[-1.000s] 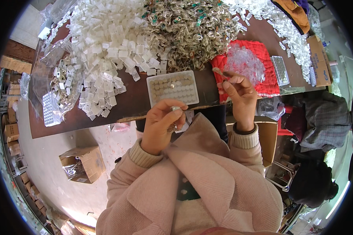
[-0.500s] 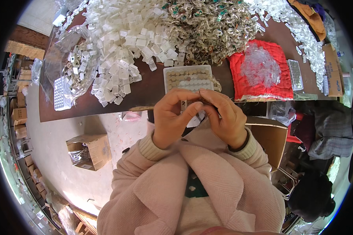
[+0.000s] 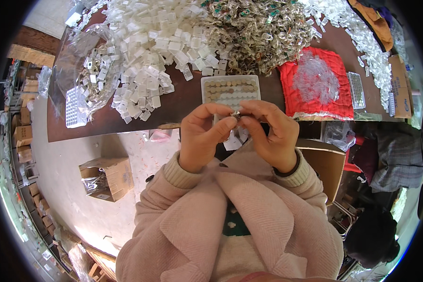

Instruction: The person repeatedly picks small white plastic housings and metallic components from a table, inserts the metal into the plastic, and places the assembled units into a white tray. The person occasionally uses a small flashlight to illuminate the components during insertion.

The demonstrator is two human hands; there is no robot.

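My left hand (image 3: 203, 136) and my right hand (image 3: 271, 135) meet in front of my chest, just off the table's near edge. Thumbs and forefingers of both pinch a small shiny metallic piece (image 3: 236, 114); its exact kind is too small to make out. Just beyond my fingertips lies a white tray (image 3: 204, 94) with rows of small round tan pieces at its far side and pale cells nearer me. Behind the tray rises a tangled heap of clear and brownish glossy pieces (image 3: 258, 35), with some green bits among them.
White plastic pieces (image 3: 148, 61) are heaped left on the brown table (image 3: 127, 129). A red cloth (image 3: 285, 77) bears thin clear plastic bits, beside another tray (image 3: 356, 89). A plastic bag (image 3: 61, 75) lies far left. Cardboard boxes stand on the floor (image 3: 120, 181) and beside my right arm (image 3: 322, 164).
My hands have parted slightly at the fingertips, and the shiny piece between them now shows. The whole view has shifted a little.
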